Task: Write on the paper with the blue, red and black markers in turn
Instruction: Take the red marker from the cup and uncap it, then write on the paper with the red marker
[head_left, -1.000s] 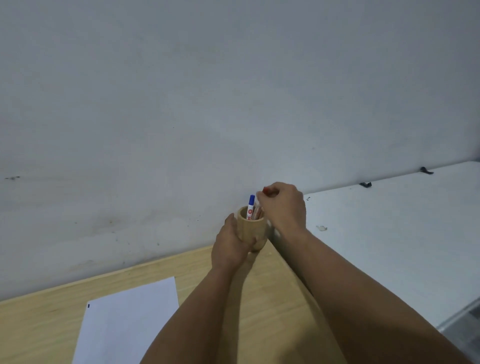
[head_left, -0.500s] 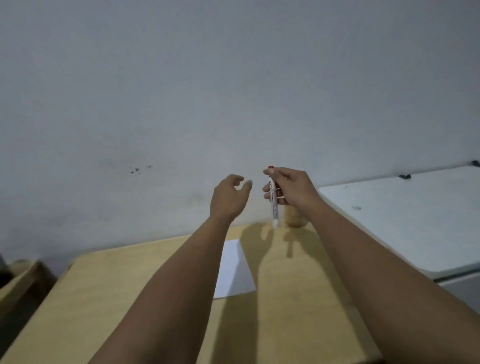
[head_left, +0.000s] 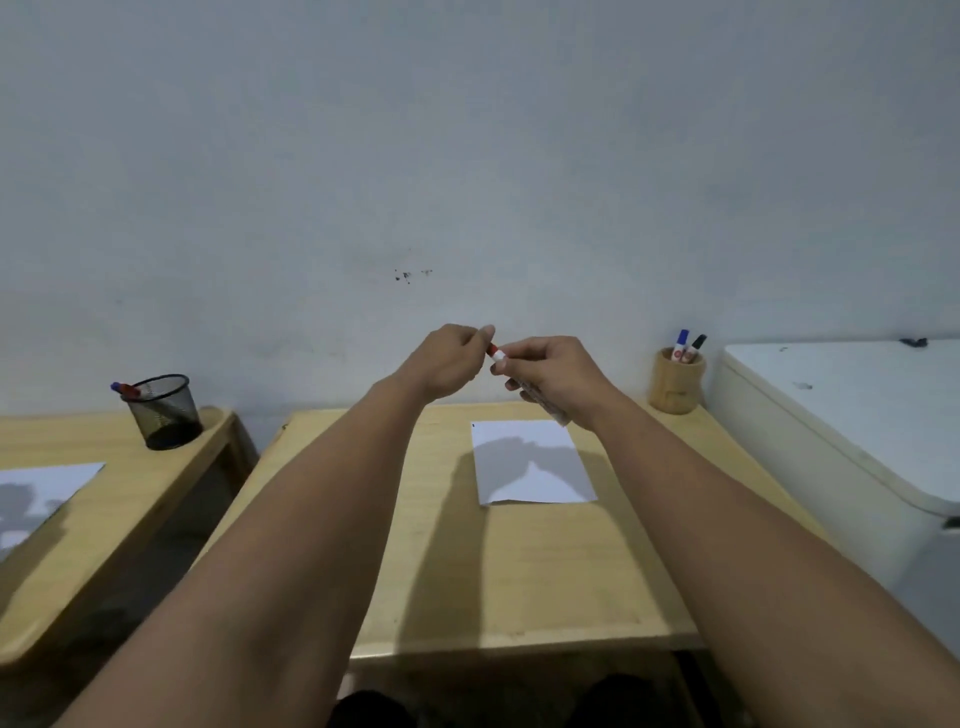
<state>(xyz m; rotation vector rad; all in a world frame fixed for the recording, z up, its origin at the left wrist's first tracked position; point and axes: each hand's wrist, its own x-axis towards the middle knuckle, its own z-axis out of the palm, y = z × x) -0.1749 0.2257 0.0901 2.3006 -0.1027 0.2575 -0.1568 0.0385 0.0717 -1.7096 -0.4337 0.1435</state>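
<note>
My right hand (head_left: 558, 376) holds the red marker (head_left: 550, 408) by its white barrel, raised above the table. My left hand (head_left: 447, 364) pinches the marker's red cap (head_left: 493, 349) at the upper end. Below the hands a white sheet of paper (head_left: 530, 465) lies on the wooden table (head_left: 519, 571), with a tiny blue mark at its far left corner. At the far right of the table stands a wooden pen holder (head_left: 676, 384) with the blue marker (head_left: 680, 344) and the black marker (head_left: 695, 347) upright in it.
A white cabinet (head_left: 852, 415) adjoins the table on the right. To the left, across a gap, a second wooden table (head_left: 104, 499) carries a black mesh cup (head_left: 165, 411) with pens and another paper sheet (head_left: 36, 493). The wall is close behind.
My right hand took the red marker out of the wooden holder and carried it left over the paper. My left hand let go of the holder and closed on the marker's cap.
</note>
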